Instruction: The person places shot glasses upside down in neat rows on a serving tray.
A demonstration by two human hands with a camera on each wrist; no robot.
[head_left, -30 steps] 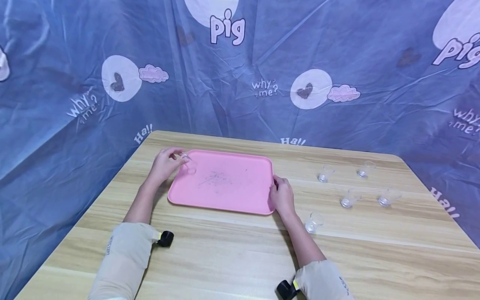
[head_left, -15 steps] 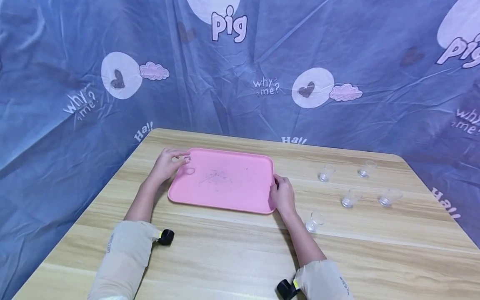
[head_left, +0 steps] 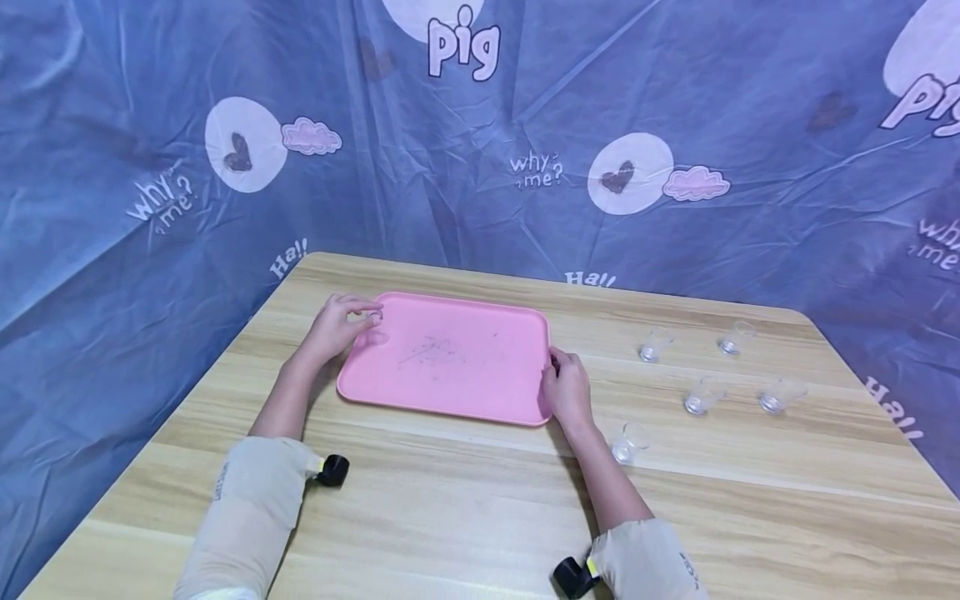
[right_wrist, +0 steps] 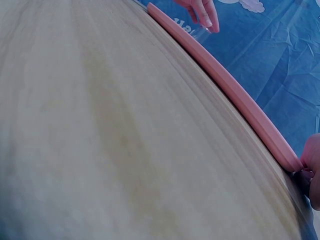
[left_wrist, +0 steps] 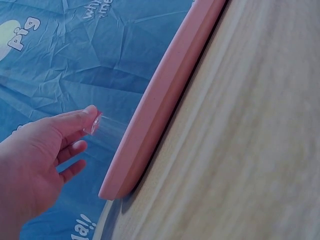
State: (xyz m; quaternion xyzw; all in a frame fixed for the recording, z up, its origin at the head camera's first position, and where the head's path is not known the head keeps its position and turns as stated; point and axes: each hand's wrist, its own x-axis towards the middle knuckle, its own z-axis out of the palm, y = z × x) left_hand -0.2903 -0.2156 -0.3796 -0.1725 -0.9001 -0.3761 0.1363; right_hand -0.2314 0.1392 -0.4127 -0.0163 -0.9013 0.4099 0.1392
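The left hand point(head_left: 335, 327) is pinching a small clear glass cup point(head_left: 374, 327) over the flat pink plastic tray point(head_left: 450, 358), at its ten o'clock corner; the right hand's point(head_left: 567, 393) fingers are gripping the tray's three o'clock rim.

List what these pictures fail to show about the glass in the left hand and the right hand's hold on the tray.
- Glass, left wrist view: only a faint clear shape past the fingers; the tray rim hides whether its base touches down.
- Same glass, head view: too small to tell upright or tilted.
- Right hand, head view: its back hides the fingers at the rim.
- Right wrist view: hand cut off by the frame edge.
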